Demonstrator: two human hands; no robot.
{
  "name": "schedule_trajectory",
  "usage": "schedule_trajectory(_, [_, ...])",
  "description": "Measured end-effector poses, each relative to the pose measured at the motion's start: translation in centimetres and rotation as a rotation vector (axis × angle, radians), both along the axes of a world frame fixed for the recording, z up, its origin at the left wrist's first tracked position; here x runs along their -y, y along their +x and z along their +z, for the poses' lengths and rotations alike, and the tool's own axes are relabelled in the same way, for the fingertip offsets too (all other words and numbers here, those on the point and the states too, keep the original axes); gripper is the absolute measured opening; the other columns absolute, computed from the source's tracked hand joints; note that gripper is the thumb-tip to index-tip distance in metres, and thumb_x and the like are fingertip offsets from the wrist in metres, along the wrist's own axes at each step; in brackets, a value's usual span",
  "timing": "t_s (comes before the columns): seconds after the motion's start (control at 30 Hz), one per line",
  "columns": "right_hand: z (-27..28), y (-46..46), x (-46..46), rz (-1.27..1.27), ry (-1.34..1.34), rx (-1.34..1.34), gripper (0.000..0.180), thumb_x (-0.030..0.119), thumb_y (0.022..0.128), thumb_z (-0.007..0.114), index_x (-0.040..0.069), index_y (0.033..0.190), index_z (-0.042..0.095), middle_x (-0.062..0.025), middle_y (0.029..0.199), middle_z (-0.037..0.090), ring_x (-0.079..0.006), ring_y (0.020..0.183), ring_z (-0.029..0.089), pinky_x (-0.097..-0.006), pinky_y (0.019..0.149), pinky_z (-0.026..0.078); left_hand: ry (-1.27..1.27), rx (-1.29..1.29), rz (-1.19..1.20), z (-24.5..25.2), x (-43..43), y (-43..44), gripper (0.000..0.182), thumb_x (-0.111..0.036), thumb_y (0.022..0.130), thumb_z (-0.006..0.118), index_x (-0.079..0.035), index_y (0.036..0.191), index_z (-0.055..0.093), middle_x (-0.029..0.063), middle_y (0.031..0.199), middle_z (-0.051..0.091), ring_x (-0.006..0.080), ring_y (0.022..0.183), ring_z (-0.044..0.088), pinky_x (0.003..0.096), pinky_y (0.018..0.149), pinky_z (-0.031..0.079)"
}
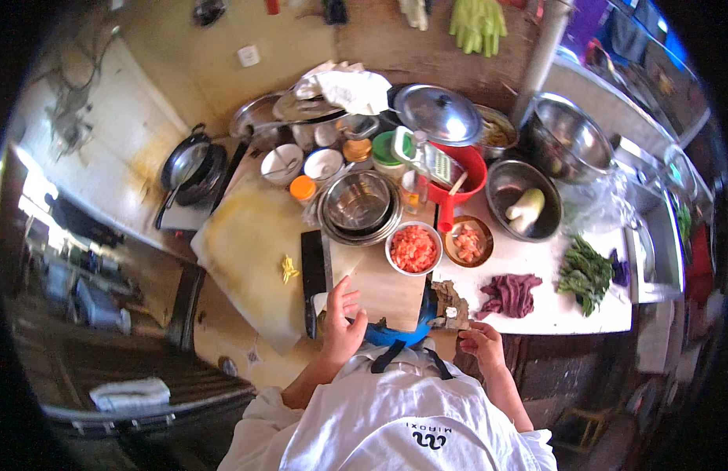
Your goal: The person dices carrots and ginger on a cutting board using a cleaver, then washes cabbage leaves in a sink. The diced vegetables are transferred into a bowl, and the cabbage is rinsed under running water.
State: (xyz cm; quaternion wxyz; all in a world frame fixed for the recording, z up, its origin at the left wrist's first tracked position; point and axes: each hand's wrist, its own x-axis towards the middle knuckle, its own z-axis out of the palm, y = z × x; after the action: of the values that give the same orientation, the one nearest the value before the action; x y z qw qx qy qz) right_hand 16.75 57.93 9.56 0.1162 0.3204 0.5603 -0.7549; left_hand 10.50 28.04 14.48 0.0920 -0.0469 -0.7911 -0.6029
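My left hand (344,321) is raised over the left edge of a wooden cutting board (379,294), its fingers apart and nothing in them. With my right hand (483,347) I pinch the lower edge of a ragged brown piece of material (450,305), which I cannot identify, at the counter's front edge. Beyond the board stands a white bowl of diced pink-red food (413,249), and to its right a brown-rimmed bowl with a few similar pieces (469,242). A crumpled purple cloth (510,295) lies right of the ragged piece. Part of a black-handled item lies under my left wrist, mostly hidden.
Nested steel bowls (359,203), a red pan (470,171) with a grater (437,165) across it, and a steel bowl holding a white radish (526,212) stand behind. Leafy greens (585,274) lie right, near a sink (658,253). Yellow shreds (288,269) lie left; a wok (190,165) is farther left.
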Motion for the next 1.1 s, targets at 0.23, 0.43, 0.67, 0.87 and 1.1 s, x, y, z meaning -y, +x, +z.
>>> schedule_trajectory(0.23, [-1.3, 7.3, 5.7, -0.266, -0.088, -0.012, 0.026, 0.01, 0.087, 0.053, 0.001, 0.111, 0.049, -0.0144, 0.088, 0.063, -0.0177, 0.067, 0.061, -0.0282, 0.059, 0.051, 0.061, 0.149, -0.379, 0.3, 0.8, -0.8, 0.062, 0.008, 0.077, 0.048, -0.006, 0.133, 0.029, 0.0145, 0.126, 0.041, 0.0216, 0.103, 0.053, 0.0295, 0.08, 0.045])
schedule_trajectory(0.43, [0.2, 12.9, 7.6, -0.448, -0.002, 0.076, 0.024, 0.008, 0.087, 0.051, 0.0, 0.11, 0.049, -0.0129, 0.088, 0.063, -0.0161, 0.068, 0.061, -0.0276, 0.06, 0.051, 0.073, 0.223, -0.574, 0.1, -0.8, -0.1, 0.061, 0.006, 0.075, 0.051, -0.003, 0.131, 0.031, 0.0172, 0.123, 0.043, 0.0225, 0.097, 0.055, 0.0296, 0.078, 0.047])
schedule_trajectory(0.67, [0.7, 19.8, 4.8, -0.584, 0.065, 0.042, 0.026, 0.007, 0.087, 0.048, 0.0, 0.112, 0.047, -0.012, 0.091, 0.063, -0.0161, 0.069, 0.06, -0.0285, 0.063, 0.051, 0.062, 0.142, -0.772, 0.3, -7.8, 3.4, 0.063, 0.007, 0.073, 0.053, -0.003, 0.131, 0.031, 0.0178, 0.12, 0.045, 0.0221, 0.093, 0.057, 0.0299, 0.074, 0.049])
schedule_trajectory(0.87, [0.2, 28.6, 1.1, -0.79, 0.069, 0.061, 0.024, 0.006, 0.087, 0.047, 0.0, 0.11, 0.048, -0.0119, 0.089, 0.062, -0.0154, 0.068, 0.06, -0.028, 0.062, 0.051, 0.003, 0.148, -0.965, 1.0, -16.3, 9.6, 0.063, 0.008, 0.074, 0.052, -0.003, 0.132, 0.03, 0.0172, 0.12, 0.046, 0.0208, 0.093, 0.056, 0.0282, 0.074, 0.048])
schedule_trajectory(1.1, [-0.2, 36.1, -2.4, -1.012, 0.033, 0.064, 0.028, 0.003, 0.085, 0.047, -0.003, 0.112, 0.046, -0.0129, 0.088, 0.062, -0.0139, 0.065, 0.059, -0.0255, 0.058, 0.049, -0.057, 0.164, -1.173, 2.2, -24.9, 15.2, 0.065, 0.007, 0.075, 0.052, -0.005, 0.134, 0.027, 0.017, 0.124, 0.043, 0.0206, 0.097, 0.056, 0.0279, 0.076, 0.049])
